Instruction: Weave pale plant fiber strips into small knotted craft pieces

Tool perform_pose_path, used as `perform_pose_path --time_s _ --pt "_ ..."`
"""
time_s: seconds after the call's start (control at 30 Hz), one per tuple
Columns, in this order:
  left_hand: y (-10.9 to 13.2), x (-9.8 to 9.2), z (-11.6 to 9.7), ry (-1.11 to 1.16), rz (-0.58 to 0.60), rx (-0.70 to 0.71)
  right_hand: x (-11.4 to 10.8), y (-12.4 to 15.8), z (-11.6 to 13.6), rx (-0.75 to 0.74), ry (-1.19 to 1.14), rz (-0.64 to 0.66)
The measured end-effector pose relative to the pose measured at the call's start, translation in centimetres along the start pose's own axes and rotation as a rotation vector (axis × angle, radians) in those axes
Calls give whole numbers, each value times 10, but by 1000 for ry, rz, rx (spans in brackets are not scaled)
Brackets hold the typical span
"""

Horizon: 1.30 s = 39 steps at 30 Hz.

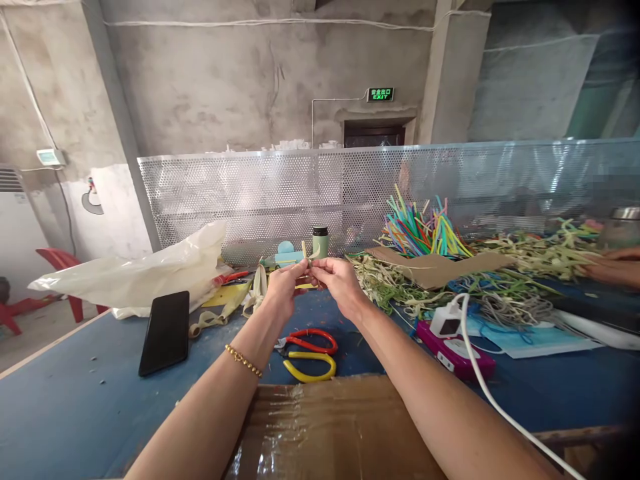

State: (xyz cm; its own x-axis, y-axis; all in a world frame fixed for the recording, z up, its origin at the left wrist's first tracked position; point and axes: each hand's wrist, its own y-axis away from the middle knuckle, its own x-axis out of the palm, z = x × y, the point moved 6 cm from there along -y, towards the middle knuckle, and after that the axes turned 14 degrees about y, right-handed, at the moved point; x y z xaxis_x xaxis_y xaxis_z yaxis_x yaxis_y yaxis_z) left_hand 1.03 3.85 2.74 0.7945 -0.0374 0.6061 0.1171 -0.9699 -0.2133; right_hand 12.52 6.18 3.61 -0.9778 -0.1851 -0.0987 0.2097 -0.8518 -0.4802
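My left hand [284,285] and my right hand [339,280] meet above the blue table [75,407], both pinched on a small pale strip [304,252] whose end sticks up between them. A gold bead bracelet [243,361] circles my left wrist. Below the hands lie red-handled pliers [309,341] and yellow-handled pliers [310,368]. A taped cardboard box [330,433] sits under my forearms at the near edge.
A black phone [165,331] and a white plastic bag [150,270] lie left. Heaps of pale strips [395,283], coloured strips [420,230], cardboard [440,267], a pink device [457,357] with white cable and a face mask [530,337] lie right. Another person's hand [613,267] rests far right. A perforated metal screen [350,193] backs the table.
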Motion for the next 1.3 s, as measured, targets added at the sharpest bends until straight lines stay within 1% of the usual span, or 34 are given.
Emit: perform_pose_path --time_s 0.13,0.37,0.43,0.53,0.6,0.67,0.77,0.87,1.07,1.17,1.23,1.3 --pt "-2 -1 6 114 -33 -67 0 1 1 6 -17 15" --pt "-2 -3 3 193 -99 -14 0 3 3 7 51 23" --pt "-4 -5 2 206 -129 -41 -4 1 3 30 113 2" --pt "-6 -11 1 194 -179 -83 -13 0 4 47 210 -76" --pt "-8 -12 1 157 -145 -95 -17 -1 7 35 243 -107" --pt "-9 -9 2 115 -76 -92 -16 -2 8 15 230 -94" --pt "-8 -3 3 41 22 -63 -17 -3 7 -15 197 -95" --pt "-5 3 1 -25 88 -27 -21 -4 6 -29 211 -111" --pt "-3 8 -5 -154 186 25 -20 -5 8 -86 252 -27" --pt "-7 4 0 -97 180 -11 -21 -6 4 -41 231 -57" --pt "-10 -2 3 -35 123 -53 -24 -6 2 8 250 -124" --pt "-13 -10 4 -6 47 -71 -24 -5 2 18 294 -154"
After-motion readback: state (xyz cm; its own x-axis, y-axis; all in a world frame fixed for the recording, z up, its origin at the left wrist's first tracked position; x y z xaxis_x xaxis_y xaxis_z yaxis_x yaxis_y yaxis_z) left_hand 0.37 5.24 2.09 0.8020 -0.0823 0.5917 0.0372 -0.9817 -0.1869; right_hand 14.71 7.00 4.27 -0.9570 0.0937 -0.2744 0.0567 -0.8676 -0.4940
